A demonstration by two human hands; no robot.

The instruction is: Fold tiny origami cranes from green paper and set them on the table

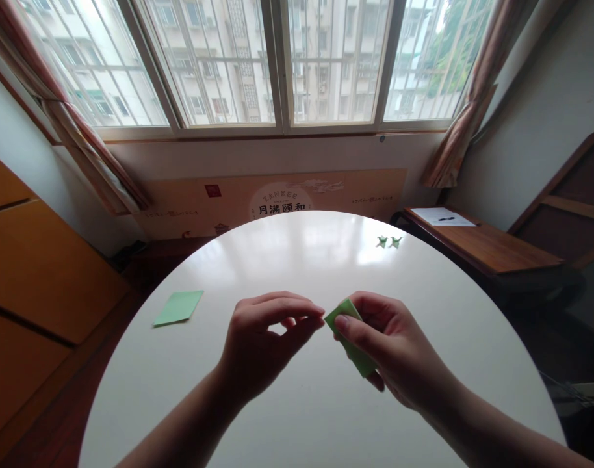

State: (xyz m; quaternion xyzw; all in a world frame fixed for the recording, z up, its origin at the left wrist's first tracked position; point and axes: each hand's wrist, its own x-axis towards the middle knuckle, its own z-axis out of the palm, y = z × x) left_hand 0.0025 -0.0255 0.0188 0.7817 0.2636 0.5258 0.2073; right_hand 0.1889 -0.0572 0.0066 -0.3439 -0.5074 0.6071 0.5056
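Note:
A folded strip of green paper (359, 348) is held over the table in my right hand (389, 328), the thumb pressed on its face and the fingers behind. Just left of its upper corner, my left hand (272, 331) is closed in a pinch. The left fingertips meet at that corner; I cannot tell whether the paper's tip is between them. On the table's left side lies a stack of light green square paper (179, 308). Two small folded green paper cranes (382, 242) stand side by side toward the far right of the table.
Both hands are above a round white table (287, 416) with a glossy top. A wooden side table (502, 240) at the right bears a white sheet (443, 217) with a dark pen on it. Orange-brown cabinets (38, 273) are at the left, and a barred window (277, 65) is ahead.

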